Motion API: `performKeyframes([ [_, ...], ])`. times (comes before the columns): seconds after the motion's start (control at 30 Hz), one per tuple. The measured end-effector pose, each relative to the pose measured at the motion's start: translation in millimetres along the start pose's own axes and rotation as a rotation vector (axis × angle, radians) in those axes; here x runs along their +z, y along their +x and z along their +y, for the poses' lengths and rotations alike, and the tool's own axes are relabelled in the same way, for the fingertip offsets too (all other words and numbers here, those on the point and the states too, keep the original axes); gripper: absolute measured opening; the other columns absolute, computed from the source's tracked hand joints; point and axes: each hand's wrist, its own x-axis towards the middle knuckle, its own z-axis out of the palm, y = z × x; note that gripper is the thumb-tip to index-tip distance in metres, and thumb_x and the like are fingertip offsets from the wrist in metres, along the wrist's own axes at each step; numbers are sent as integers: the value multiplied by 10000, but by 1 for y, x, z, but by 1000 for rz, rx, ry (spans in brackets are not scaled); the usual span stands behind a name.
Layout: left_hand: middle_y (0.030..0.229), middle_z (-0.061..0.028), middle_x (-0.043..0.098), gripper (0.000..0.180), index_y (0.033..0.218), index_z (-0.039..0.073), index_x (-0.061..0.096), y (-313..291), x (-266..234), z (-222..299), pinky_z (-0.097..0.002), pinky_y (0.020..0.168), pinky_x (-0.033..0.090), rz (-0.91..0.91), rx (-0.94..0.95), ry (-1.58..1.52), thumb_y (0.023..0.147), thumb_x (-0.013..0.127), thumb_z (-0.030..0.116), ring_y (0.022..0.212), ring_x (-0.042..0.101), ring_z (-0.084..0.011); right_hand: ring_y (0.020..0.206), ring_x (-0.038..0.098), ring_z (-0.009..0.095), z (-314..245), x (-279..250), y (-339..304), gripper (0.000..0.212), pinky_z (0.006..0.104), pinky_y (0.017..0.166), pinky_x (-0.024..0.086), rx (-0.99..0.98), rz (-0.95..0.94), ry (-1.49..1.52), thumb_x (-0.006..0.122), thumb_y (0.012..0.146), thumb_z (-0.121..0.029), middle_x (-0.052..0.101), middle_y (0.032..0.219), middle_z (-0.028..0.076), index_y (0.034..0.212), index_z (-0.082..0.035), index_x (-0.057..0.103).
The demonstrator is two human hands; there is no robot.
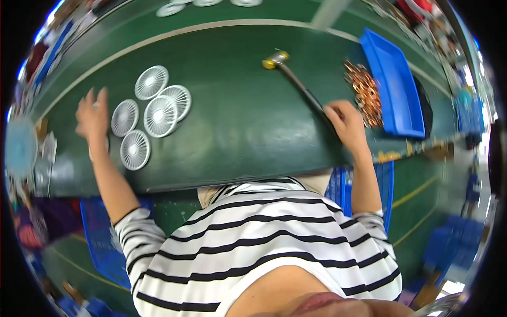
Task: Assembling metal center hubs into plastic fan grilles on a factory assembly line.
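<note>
My right hand (344,122) is wrapped round the dark grip of a mallet (300,85). Its yellow-faced head (275,59) lies farther up the green tabletop, toward the middle. On the left, my left hand (93,115) has its fingers spread and holds nothing that I can see. Just right of it lie several white round slotted discs, among them a single disc (125,118), a far one (151,83) and a near one (135,150). Two more overlap, the front disc (160,116) partly covering the other (182,99). My left wrist hides most of another disc.
A heap of small copper-coloured parts (365,96) lies right of the mallet. Beside it a blue plastic tray (393,87) sits along the table's right side. More white discs (206,1) show beyond the pale strip at the far edge. Blue crates (103,238) stand below the near edge.
</note>
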Motion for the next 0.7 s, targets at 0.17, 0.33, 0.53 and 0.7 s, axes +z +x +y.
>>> performKeyframes([
  [0.17,1499,-143,322,716,1449,300,357,10,57,-84,-726,1009,170,-390,-195,73,854,371,699,1349,294,-426,829,645,337,39,-4,42,353,426,723,505,54,253,-296,630,868,-335,656,919,175,1023,-19,646],
  [0.33,1432,-174,417,684,1395,208,456,-23,44,-41,-613,1031,289,-284,2,-91,868,439,644,1299,399,-394,826,642,381,78,5,81,281,490,741,510,150,238,-521,601,870,-277,653,893,213,910,0,630],
  [0.53,1219,-204,597,502,1205,18,604,-74,-23,16,-403,980,428,-61,95,-444,852,663,370,1145,561,-353,747,616,309,47,2,61,255,391,682,469,48,94,-142,614,883,-257,632,774,171,839,-7,643],
  [0.7,1323,-215,515,624,1267,43,551,-114,-46,74,-581,1069,224,-166,368,-528,820,658,465,1284,426,-359,675,633,343,40,1,58,276,419,630,482,104,161,-175,577,913,-283,635,712,171,859,-21,644],
])
